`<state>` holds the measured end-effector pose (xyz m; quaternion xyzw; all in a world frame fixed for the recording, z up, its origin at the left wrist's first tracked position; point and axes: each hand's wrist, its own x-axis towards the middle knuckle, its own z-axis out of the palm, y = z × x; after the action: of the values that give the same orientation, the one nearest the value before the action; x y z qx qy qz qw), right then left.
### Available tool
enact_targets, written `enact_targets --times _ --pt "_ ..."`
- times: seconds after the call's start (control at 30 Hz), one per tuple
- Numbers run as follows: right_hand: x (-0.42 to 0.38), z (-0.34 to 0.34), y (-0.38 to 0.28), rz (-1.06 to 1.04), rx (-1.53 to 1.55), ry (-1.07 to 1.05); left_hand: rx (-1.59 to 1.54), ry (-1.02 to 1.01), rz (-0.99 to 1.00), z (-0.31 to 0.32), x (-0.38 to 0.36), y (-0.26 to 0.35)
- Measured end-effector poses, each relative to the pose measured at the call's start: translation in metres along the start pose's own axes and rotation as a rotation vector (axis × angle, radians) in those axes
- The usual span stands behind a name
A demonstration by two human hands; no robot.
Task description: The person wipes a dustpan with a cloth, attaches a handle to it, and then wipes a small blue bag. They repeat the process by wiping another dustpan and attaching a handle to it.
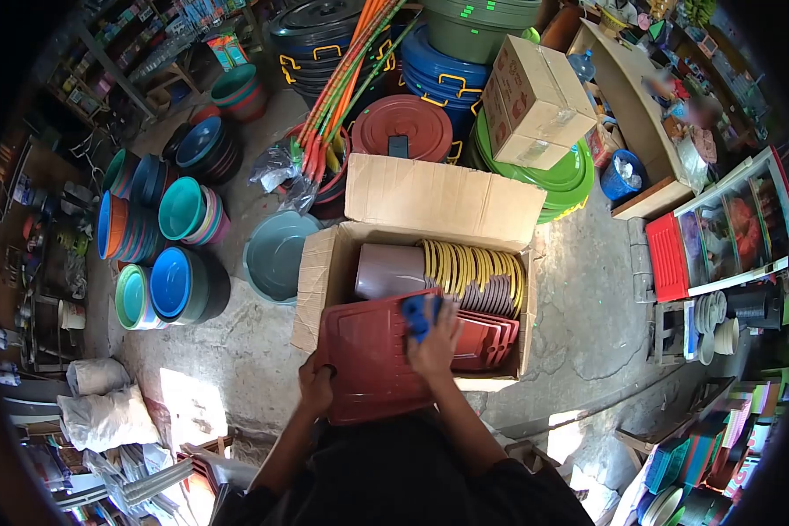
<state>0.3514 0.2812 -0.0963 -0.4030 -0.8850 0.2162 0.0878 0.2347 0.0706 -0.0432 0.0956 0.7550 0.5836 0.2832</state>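
Over a cardboard box's near side (443,197), the left hand (317,386) grips a red plastic piece (368,364), the right hand (438,340) a blue cloth (418,317).

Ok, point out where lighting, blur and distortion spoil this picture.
Head view: sunlight washes out patches of the floor at lower left and lower right; head view: the right hand at the blue cloth looks slightly smeared, probably from motion; head view: the wide lens warps the outer scene, slanting the wooden counter, and black fills the corners.
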Motion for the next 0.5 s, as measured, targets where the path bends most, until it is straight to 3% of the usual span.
enact_targets --times 0.03,0.13,0.17,0.23,0.3,0.37,0.4,0.47,0.5 --pt "0.005 0.015 0.014 0.149 0.001 0.063 0.006 -0.016 0.009 -0.007 0.003 0.000" --pt "0.018 0.018 0.020 0.236 0.044 0.045 0.030 -0.050 0.016 -0.017 0.005 0.004" --pt "0.019 0.023 0.011 0.170 0.053 0.045 -0.002 -0.054 -0.004 -0.017 0.007 0.001" --pt "0.013 0.023 -0.025 0.026 0.380 0.100 -0.036 -0.062 -0.029 -0.016 0.010 -0.005" --pt "0.000 0.005 -0.078 -0.190 0.398 0.033 -0.082 -0.067 -0.055 -0.012 0.020 -0.007" --pt "-0.015 0.014 -0.108 -0.515 0.474 -0.302 -0.227 -0.044 -0.063 -0.012 0.032 -0.015" --pt "-0.024 0.007 -0.124 -0.493 0.536 -0.281 -0.370 -0.018 -0.071 -0.013 0.038 -0.016" --pt "-0.031 0.010 -0.128 -0.471 0.836 -0.507 -0.483 -0.028 -0.103 -0.031 0.041 0.002" --pt "-0.036 0.009 -0.128 -0.468 0.834 -0.512 -0.500 0.016 -0.130 -0.038 0.045 0.007"
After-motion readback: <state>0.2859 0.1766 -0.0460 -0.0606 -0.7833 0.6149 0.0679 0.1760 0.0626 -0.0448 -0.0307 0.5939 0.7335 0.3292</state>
